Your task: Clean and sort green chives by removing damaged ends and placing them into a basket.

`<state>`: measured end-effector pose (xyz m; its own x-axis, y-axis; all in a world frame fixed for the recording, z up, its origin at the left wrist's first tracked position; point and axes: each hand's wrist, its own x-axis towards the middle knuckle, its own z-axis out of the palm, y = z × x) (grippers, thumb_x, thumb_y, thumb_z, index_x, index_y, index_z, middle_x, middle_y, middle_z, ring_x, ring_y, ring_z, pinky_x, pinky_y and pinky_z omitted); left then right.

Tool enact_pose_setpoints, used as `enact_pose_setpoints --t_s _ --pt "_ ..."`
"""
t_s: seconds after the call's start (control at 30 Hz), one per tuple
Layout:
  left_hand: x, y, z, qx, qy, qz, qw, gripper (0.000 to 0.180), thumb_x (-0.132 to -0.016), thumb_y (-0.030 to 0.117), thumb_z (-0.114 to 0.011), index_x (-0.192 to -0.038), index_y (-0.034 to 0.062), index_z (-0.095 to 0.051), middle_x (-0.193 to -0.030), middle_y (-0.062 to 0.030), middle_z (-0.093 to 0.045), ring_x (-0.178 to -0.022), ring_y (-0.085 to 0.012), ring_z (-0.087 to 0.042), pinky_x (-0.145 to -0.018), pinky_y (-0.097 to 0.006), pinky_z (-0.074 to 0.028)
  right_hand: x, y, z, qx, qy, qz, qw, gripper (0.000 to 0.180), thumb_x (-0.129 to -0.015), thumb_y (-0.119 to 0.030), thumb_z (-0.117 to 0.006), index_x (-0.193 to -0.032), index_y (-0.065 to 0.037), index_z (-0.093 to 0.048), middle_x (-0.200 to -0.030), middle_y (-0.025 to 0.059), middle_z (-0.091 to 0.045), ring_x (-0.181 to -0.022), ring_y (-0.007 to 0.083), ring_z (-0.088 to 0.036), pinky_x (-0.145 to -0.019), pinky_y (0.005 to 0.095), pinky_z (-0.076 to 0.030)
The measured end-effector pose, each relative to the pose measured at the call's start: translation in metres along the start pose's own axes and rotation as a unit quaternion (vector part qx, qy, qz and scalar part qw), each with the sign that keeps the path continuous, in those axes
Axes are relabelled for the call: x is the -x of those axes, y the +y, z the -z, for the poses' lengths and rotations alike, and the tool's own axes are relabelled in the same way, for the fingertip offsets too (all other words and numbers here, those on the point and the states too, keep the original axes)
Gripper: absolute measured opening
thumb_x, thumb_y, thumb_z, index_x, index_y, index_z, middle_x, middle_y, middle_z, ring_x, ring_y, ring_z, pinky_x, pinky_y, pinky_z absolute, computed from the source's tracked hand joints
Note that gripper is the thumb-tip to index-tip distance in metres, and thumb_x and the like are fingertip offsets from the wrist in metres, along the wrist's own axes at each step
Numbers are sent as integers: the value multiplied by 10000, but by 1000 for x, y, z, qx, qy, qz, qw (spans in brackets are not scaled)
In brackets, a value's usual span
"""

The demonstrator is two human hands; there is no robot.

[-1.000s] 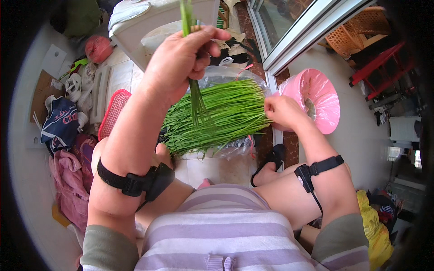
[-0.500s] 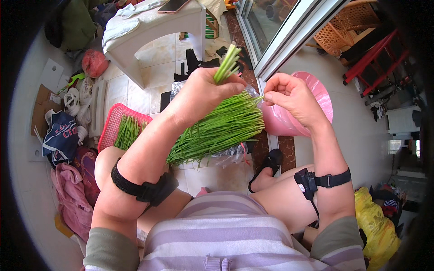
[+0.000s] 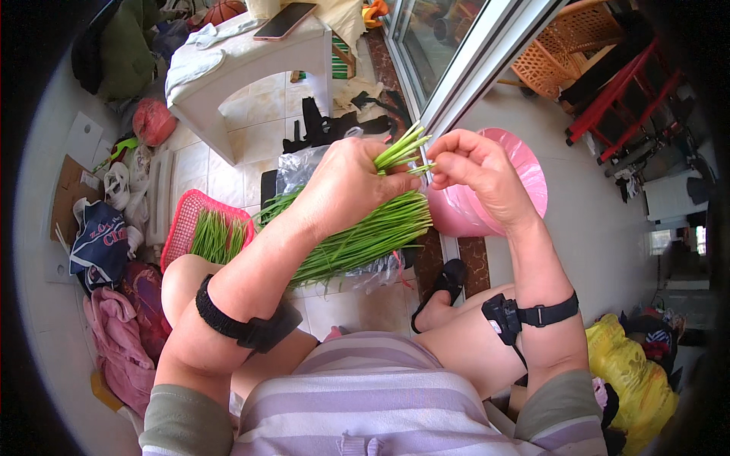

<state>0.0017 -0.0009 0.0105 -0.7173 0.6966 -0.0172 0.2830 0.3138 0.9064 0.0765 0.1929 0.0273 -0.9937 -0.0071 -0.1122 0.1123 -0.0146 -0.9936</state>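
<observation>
My left hand (image 3: 344, 182) is closed round a bunch of chives (image 3: 401, 150), their pale cut ends pointing up and to the right. Thumb and forefinger of my right hand (image 3: 480, 176) pinch the end of a chive stem (image 3: 423, 168) beside that bunch. Below both hands a large heap of green chives (image 3: 365, 235) lies on clear plastic (image 3: 379, 277), stem ends toward the right. To the left, a pink-red mesh basket (image 3: 176, 234) holds more chives (image 3: 217, 237). A pink bucket (image 3: 526, 173) with a thin liner stands just beyond my right hand, partly hidden by it.
A white stool (image 3: 199, 90) with a phone (image 3: 285, 20) and a pale cloth stands at the far left. The sliding door's frame (image 3: 487, 68) runs up at the far right. Bags and clothes (image 3: 122, 327) line the left wall; a yellow bag (image 3: 627, 376) lies near right.
The bunch in my left hand has tipped from near upright toward the right. My left hand has moved slightly down and right, and my right hand stays pinching close to it.
</observation>
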Motion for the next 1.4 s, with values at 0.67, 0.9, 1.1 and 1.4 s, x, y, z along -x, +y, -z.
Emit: enact_pose_setpoints --t_s 0.67,0.9,1.1,1.4 --pt "-2 -6 4 73 -40 23 996 205 -866 220 -654 -837 17 -669 -663 27 -630 -561 -34 -442 -512 -232 -376 -2 15 63 406 326 39 853 319 -895 -299 -535 -754 -23 -609 -665 127 -611 -617 243 -596 -613 376 -468" --pt "-4 4 3 200 -116 88 969 210 -889 257 -618 -848 57 -664 -644 27 -598 -484 -38 -418 -436 -204 -298 28 25 101 683 343 -54 643 338 -798 -181 -648 -1115 -68 -610 -1063 113 -647 -961 313 -618 -808 397 -489" --pt "-9 2 -2 261 -142 131 946 201 -884 243 -628 -839 48 -641 -639 15 -584 -445 -27 -378 -405 -188 -246 13 12 46 112 144 10 983 343 -838 -147 -679 -1112 45 -608 -976 88 -661 -880 120 -609 -797 249 -480" --pt "-10 4 -16 216 -112 74 967 190 -849 238 -685 -899 60 -644 -665 42 -564 -529 -29 -436 -468 -185 -319 6 9 12 228 104 59 966 187 -825 -162 -665 -889 13 -670 -713 64 -659 -692 97 -588 -669 277 -473"
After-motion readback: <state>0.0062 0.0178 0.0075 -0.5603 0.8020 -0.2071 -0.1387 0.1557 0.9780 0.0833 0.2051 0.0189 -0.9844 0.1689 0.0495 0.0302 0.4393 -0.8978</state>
